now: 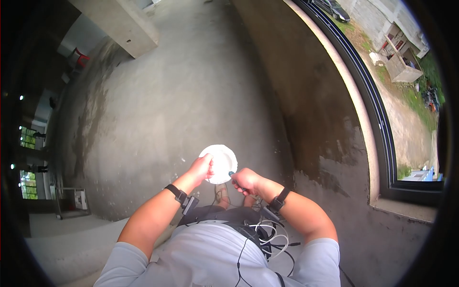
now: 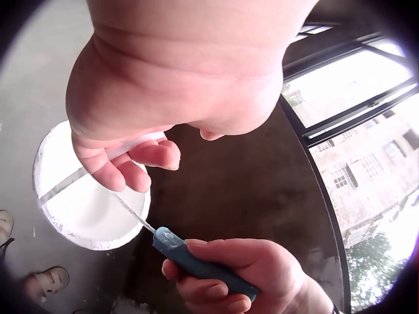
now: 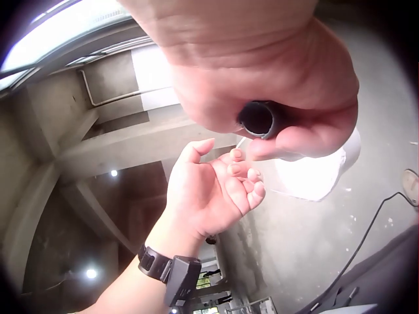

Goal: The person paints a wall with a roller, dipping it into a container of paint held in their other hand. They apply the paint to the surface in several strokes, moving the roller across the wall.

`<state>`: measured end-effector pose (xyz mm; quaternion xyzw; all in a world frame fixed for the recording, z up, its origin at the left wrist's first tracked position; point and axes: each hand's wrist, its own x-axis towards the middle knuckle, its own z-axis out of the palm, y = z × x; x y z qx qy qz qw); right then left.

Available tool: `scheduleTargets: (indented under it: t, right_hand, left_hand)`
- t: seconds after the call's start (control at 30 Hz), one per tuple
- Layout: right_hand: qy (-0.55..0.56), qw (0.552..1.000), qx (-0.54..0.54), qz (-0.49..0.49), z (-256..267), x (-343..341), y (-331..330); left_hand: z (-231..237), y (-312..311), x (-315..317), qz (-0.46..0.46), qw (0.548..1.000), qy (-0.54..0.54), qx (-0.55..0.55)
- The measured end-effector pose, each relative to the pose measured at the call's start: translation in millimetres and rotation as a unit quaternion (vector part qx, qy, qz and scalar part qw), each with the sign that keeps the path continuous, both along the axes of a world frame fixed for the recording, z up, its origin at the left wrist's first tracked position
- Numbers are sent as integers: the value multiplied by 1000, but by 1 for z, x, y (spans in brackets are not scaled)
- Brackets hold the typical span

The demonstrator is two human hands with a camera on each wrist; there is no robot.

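My left hand (image 1: 203,167) shows in the right wrist view palm up (image 3: 209,193), fingers loosely curled, thumb apart, nothing visible in the palm. My right hand (image 1: 246,181) grips the teal handle (image 2: 203,265) of a tool with a thin metal shaft (image 2: 134,212). That shaft points at the left fingertips (image 2: 134,176); whether it touches them I cannot tell. Beyond both hands is a white round container (image 1: 224,165), its inside visible (image 2: 91,219). A grey strip (image 2: 63,188) crosses its mouth and passes behind the left fingers. The handle's dark round end (image 3: 257,120) shows below the right palm.
Bare concrete floor (image 1: 158,110) spreads ahead, with a pillar (image 1: 122,28) at the upper left. On the right is a wall (image 1: 311,105) with a window frame (image 1: 382,124). Cables (image 1: 277,234) hang at my waist, and my feet (image 1: 223,197) are below the container.
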<state>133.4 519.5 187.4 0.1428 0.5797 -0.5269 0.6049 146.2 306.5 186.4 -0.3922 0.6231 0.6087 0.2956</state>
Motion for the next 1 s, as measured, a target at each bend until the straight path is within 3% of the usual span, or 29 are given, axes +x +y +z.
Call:
scheduleTargets:
  t: [0.4,0.47,0.6,0.8,1.0]
  right_hand:
    - [-10,999,49,-2,1,8,22]
    - [-83,994,21,-62,-5,7,26]
    - [-130,988,-10,-85,-11,2,30]
    - [-87,992,-30,-90,2,2,31]
    - [62,998,0,19,4,17,51]
  left_hand:
    - [7,22,-3,19,999,-16,32]
    - [8,27,-1,5,999,-15,33]
    - [7,33,0,-15,999,-12,37]
    - [18,42,3,-8,999,-12,46]
    - [28,47,-6,19,998,11,61]
